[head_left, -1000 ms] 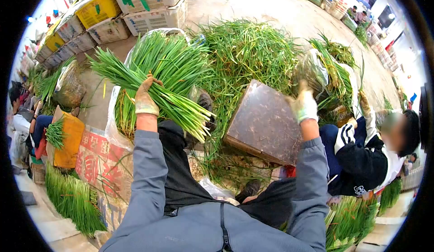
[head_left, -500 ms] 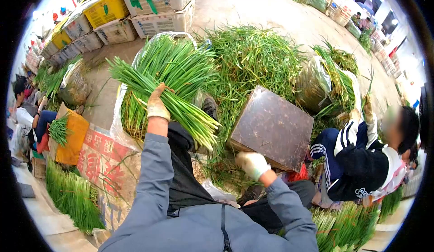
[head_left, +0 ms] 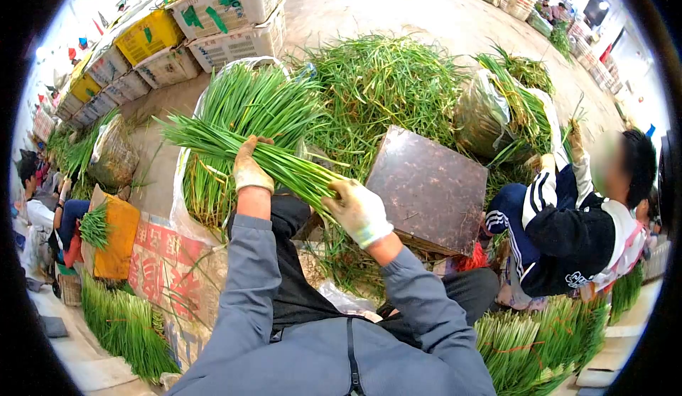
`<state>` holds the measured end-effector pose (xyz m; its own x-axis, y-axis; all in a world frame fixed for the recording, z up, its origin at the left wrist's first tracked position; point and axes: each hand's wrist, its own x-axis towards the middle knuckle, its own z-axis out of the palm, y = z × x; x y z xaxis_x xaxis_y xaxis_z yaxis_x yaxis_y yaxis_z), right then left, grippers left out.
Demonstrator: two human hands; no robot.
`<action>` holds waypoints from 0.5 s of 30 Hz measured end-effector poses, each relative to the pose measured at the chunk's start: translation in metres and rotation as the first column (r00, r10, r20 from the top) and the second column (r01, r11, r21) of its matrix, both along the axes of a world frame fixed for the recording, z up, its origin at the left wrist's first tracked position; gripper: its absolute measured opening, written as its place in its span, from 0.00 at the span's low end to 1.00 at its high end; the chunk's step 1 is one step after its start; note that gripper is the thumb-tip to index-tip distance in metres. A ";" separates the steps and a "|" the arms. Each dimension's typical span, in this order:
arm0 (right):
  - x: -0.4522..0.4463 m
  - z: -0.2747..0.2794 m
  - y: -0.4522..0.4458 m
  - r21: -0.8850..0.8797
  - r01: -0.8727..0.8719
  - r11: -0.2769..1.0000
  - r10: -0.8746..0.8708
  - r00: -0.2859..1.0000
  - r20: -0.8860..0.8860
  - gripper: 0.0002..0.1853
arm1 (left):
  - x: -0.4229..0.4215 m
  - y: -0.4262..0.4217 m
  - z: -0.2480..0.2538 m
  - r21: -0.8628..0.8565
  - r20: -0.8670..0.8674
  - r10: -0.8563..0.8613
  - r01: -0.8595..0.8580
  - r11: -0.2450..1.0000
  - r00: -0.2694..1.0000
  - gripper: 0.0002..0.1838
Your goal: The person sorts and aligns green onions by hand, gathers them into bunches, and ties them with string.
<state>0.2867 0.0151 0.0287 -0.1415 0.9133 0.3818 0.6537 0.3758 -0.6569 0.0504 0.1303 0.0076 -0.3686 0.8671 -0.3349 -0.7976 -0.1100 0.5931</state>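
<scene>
Gripping green stalks in the gloved left hand, touching their pale ends with the right hand, near a leafy heap.

This looks like a produce packing hall, a broad indoor space for trimming and bundling greens. A large heap of loose chive-like greens lies straight on the bare floor, while neat bundles stand in rows at the left, and more tied bundles at the right. Plastic crates are stacked two high, baskets line the far right side, and a co-worker sits low among greens nearby.
</scene>
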 end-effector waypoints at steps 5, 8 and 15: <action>-0.002 -0.021 0.022 -0.009 -0.052 0.999 0.052 0.997 -0.052 0.11 | 0.025 -0.019 0.013 -0.031 -0.075 -0.090 0.088 0.996 0.993 0.08; 0.026 -0.029 0.010 -0.255 -0.181 0.950 0.029 0.864 -0.503 0.08 | 0.018 -0.019 0.006 -0.015 -0.012 -0.036 0.036 0.999 0.999 0.09; 0.131 -0.073 -0.024 -0.029 -0.611 0.791 -0.145 -0.142 -0.979 0.08 | -0.017 -0.007 -0.005 -0.028 -0.009 0.002 -0.002 1.000 1.000 0.05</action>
